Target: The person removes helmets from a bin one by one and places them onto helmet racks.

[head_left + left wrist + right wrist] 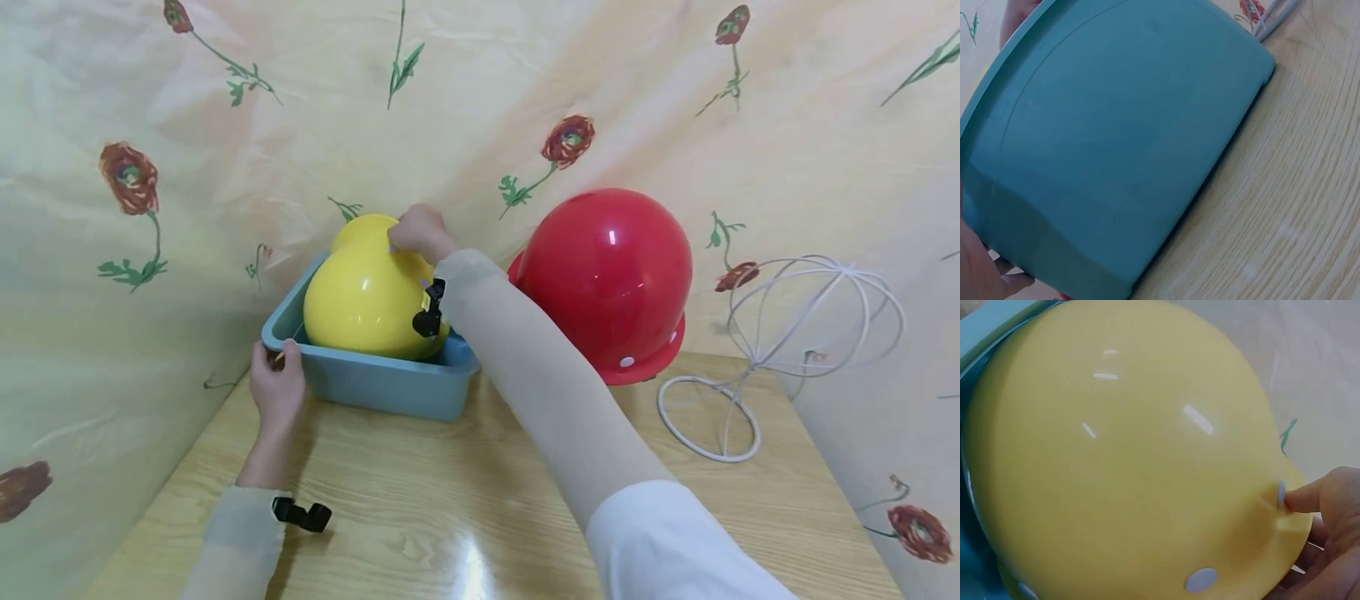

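Likely repositioning yellow helmet [367, 300] in blue bin [382, 387]: pinching brim [363, 227] with right fingers [411, 235], gripping bin corner with left fingers [292, 358]; probably needs bin held steady next.

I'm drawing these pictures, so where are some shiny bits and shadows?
Head view: white glare on the red helmet and wooden table; left wrist view: a darker, shadowy patch low on the blue bin; right wrist view: short white glare streaks on the yellow helmet.
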Available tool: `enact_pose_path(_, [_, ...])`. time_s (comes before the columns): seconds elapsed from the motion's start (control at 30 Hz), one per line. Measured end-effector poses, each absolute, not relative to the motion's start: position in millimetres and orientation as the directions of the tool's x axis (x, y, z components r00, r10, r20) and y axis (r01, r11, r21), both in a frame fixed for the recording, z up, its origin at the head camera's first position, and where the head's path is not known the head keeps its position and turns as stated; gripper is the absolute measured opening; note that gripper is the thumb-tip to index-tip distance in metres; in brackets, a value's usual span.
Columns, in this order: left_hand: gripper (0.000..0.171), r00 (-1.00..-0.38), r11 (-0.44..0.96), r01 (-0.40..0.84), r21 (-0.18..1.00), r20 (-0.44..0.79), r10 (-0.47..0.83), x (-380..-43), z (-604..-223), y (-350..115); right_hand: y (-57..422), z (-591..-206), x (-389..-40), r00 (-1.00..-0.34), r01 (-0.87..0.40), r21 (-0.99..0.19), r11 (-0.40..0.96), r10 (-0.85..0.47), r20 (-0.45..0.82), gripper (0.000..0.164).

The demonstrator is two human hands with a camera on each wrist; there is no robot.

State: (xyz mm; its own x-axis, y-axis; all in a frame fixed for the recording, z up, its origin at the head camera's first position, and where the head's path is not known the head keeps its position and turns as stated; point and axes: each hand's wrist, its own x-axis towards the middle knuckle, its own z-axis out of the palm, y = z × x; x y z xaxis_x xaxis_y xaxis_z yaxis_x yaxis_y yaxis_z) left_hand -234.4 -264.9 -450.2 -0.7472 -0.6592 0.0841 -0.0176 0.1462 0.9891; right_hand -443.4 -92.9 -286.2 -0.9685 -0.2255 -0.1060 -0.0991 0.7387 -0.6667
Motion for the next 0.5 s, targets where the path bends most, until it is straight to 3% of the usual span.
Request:
enact_pose_path(0.07, [0.056, -0.750, 0.140, -0.021, 0.990, 0.077, -0.657, -234.9, -449.5, -266.4, -89.6, -273.5, -430.2, -0.959, -0.099, -0.678, 0.729, -0.253, -0.132, 0.015])
enact_pose_path(0.2, [0.055, -0.753, 0.131, -0.038, 0.991, 0.058, -0.656, -234.2, -449.8, -268.8, -86.6, -260.2, -423.8, -0.926, -0.078, -0.692, 0.718, -0.309, -0.216, 0.048])
enact_pose_path(0.33, [0.053, -0.754, 0.144, -0.041, 0.989, 0.064, -0.654, -234.4, -450.2, -269.0, -85.8, -256.0, -425.5, -0.902, -0.055, -0.708, 0.704, -0.338, -0.266, 0.051])
enact_pose_path(0.5, [0.049, -0.742, 0.149, -0.042, 0.988, 0.069, -0.667, -231.9, -452.2, -265.2, -85.5, -244.5, -425.0, -0.911, -0.085, -0.689, 0.720, -0.335, -0.238, 0.053])
